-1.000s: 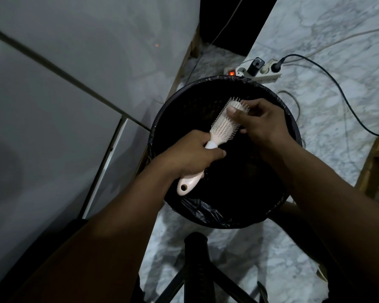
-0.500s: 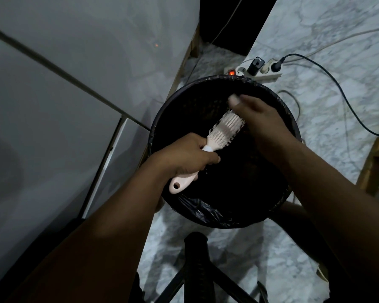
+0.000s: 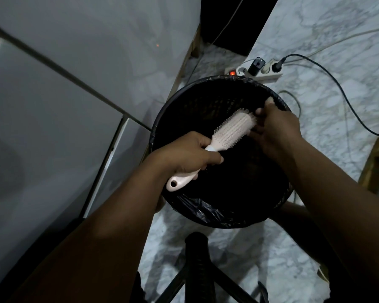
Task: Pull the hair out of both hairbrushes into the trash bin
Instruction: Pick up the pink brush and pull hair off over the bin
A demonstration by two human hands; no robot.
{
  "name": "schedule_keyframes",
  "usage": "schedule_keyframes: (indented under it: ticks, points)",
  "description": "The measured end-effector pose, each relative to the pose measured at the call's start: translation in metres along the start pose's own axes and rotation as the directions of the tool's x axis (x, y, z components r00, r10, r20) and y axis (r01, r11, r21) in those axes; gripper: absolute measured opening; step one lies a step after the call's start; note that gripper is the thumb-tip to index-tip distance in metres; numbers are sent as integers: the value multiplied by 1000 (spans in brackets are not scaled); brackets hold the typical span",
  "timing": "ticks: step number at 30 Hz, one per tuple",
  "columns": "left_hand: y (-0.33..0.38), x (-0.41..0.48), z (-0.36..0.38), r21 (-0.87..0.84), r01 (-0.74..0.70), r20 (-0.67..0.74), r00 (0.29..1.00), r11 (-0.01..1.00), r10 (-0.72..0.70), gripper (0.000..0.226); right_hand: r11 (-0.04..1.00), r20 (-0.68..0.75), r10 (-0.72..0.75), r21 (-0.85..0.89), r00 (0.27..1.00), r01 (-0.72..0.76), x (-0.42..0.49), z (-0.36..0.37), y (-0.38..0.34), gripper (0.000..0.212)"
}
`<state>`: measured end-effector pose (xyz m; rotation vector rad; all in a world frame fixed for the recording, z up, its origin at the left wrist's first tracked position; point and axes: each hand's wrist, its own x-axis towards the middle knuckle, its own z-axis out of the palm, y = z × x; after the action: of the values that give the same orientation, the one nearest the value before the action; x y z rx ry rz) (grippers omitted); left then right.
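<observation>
Hairbrush (image 3: 232, 130) hangs over the trash bin (image 3: 206, 88), power strip (image 3: 269, 74) behind.

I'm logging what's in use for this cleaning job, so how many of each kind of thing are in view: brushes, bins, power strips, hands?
Hairbrush: 1, pink, held over the bin
Trash bin: 1, black-lined
Power strip: 1, white, on the floor behind the bin
Hands: 2, left hand, right hand
Total: 5

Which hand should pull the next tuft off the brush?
Right. The right hand is already at the bristle end of the hairbrush, over the trash bin. The left hand is occupied gripping the handle.
</observation>
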<state>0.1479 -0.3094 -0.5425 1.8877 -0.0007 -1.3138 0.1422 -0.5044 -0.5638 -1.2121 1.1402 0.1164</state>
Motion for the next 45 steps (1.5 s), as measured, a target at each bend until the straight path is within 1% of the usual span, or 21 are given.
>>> schedule_keyframes:
  ticks: [1, 2, 4, 5, 8, 10, 12, 16, 18, 21, 22, 26, 28, 30, 32, 35, 37, 39, 41, 43, 45]
  points:
    - [-1, 2, 0, -9, 0, -38, 999, 1000, 0, 6, 997, 74, 71, 25, 995, -73, -1, 1, 0, 36]
    - [-2, 3, -1, -21, 2, -79, 997, 1000, -4, 5, 995, 151, 87, -53, 985, -80, -1, 2, 2, 37]
    - [-3, 5, -3, -55, -3, -137, 991, 998, -5, 6, 957, 239, 3, -284, 971, 67, -6, 4, 11, 43]
    - [-3, 5, -2, -69, -11, -150, 989, 998, 1, 7, 931, 260, -75, -328, 963, 161, -9, 5, 13, 40]
    - [-2, 7, 1, -71, -35, -134, 991, 997, 25, 13, 904, 211, -236, -311, 948, 295, -12, 6, 12, 19]
    - [-2, 7, 3, -75, -46, -101, 994, 996, 39, 14, 903, 173, -267, -299, 948, 309, -12, 5, 12, 24]
    - [-1, 6, 3, -85, -48, -92, 995, 995, 40, 14, 941, 146, -229, -221, 962, 258, -13, 6, 11, 26]
    - [2, 4, 2, -113, -32, -92, 996, 993, 21, 17, 992, 48, 52, 116, 997, -57, -9, 11, 3, 29]
    - [2, 3, 2, -107, -32, -101, 995, 994, 21, 15, 992, 22, 119, 29, 993, -119, -13, 8, -3, 43]
    - [3, 1, 2, -89, -46, -85, 996, 995, 38, 9, 901, 114, 2, -432, 994, 47, -28, 6, 1, 62]
    - [3, 0, 2, -74, -54, -74, 996, 996, 48, 13, 853, 187, -53, -502, 981, 142, -32, 8, 3, 63]
    - [4, 0, 1, -71, -63, -52, 997, 995, 60, 13, 838, 312, -173, -451, 934, 306, -28, 12, 11, 60]
    - [5, -1, -1, -87, -61, -47, 997, 994, 57, 11, 847, 328, -176, -430, 928, 312, -26, 11, 11, 56]
    - [7, -2, -3, -111, -58, -36, 998, 992, 55, 12, 923, 350, -83, -327, 933, 205, -22, 9, 11, 52]
    - [8, -3, -6, -145, -50, -18, 999, 988, 48, 19, 990, 436, 72, -139, 897, -12, -19, 9, 12, 50]
    - [9, -3, -8, -232, -31, 3, 999, 972, 33, 24, 927, 612, 204, 129, 764, -351, -16, 8, 11, 46]
    - [8, -2, -9, -262, -10, -16, 1000, 965, 7, 27, 857, 575, 203, 287, 793, -428, -10, 7, 7, 44]
    - [7, -2, -8, -267, -3, -24, 1000, 964, -3, 27, 938, 375, 177, 217, 910, -271, -5, 4, 3, 43]
    - [8, -3, -6, -246, 2, 8, 1000, 969, 0, 27, 995, 247, 8, -99, 969, 17, -5, 1, 4, 39]
    - [8, -4, -5, -175, 6, 48, 999, 984, 2, 27, 928, 327, -161, -271, 931, 255, -8, 2, 9, 39]
    - [7, -5, -5, -89, 9, 68, 998, 996, -3, 26, 884, 372, -234, -304, 898, 357, -11, 4, 13, 42]
